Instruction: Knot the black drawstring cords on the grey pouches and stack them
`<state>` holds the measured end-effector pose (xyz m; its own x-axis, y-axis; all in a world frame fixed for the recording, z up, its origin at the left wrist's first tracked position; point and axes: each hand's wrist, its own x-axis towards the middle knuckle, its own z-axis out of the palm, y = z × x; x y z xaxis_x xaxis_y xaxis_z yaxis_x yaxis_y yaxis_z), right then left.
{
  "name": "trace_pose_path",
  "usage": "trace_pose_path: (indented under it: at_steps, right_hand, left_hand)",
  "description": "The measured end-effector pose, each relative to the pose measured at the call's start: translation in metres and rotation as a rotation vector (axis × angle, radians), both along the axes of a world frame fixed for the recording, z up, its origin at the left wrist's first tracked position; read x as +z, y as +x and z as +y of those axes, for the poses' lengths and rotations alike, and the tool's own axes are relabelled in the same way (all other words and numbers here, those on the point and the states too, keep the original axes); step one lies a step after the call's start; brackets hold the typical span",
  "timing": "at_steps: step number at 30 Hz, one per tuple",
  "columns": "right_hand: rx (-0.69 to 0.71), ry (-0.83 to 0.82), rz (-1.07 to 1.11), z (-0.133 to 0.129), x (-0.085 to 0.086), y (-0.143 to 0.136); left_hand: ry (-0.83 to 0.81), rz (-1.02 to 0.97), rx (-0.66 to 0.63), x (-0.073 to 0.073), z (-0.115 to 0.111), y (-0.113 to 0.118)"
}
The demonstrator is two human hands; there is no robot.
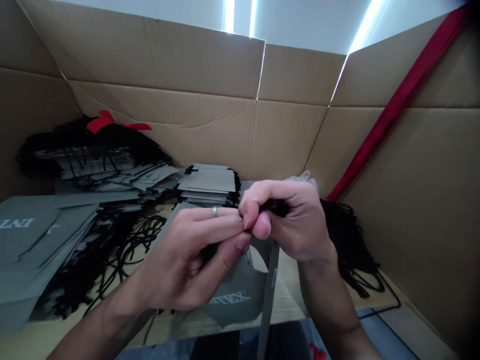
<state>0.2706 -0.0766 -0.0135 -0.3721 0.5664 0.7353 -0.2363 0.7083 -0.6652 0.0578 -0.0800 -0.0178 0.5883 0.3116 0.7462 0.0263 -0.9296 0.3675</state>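
My left hand (pixel 191 250), with a ring on one finger, is closed in a pinch. Its fingertips meet those of my right hand (pixel 288 215), whose fingers are curled and pressed together. A dark patch shows inside my right hand, but whatever lies between the fingertips is hidden. Just below the hands is a grey printed bag (pixel 240 300) with pale lettering ending in "TEX", a rounded opening and a narrow side edge facing me. My hands cover its upper part.
Grey printed bags (pixel 22 250) with black cords lie in piles at left. Behind my hands stands another grey stack (pixel 208 181). Loose black cords (pixel 131 240) lie left, a black cord bundle (pixel 348 245) right. Cardboard walls (pixel 168 65) enclose the table; a red strip (pixel 397 105) slants down one.
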Motion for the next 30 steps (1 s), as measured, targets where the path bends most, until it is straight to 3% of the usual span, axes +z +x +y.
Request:
trace_pose_path:
  at_steps: [5,8,13,17,25,30]
  right_hand:
    - [0.148,-0.126,0.061,0.008,-0.003,-0.002]
    - [0.15,-0.132,0.051,0.012,0.0,0.0]
    - [-0.05,-0.073,0.025,0.006,0.007,0.008]
    - [-0.243,-0.035,0.031,0.006,0.007,0.011]
    - [-0.247,-0.031,-0.018,0.014,0.004,0.015]
    - [-0.349,0.01,0.026,0.018,-0.002,0.011]
  left_hand:
    - [0.021,-0.02,-0.046,0.0,0.001,-0.002]
    - [0.02,-0.032,0.001,0.002,0.002,-0.001]
    - [0.004,-0.002,0.138,0.005,0.005,-0.001]
    - [-0.004,0.05,0.151,0.005,0.008,0.001]
    - [0.013,0.078,0.12,0.005,0.012,0.001]
    - [-0.022,0.072,0.049,0.009,0.018,0.0]
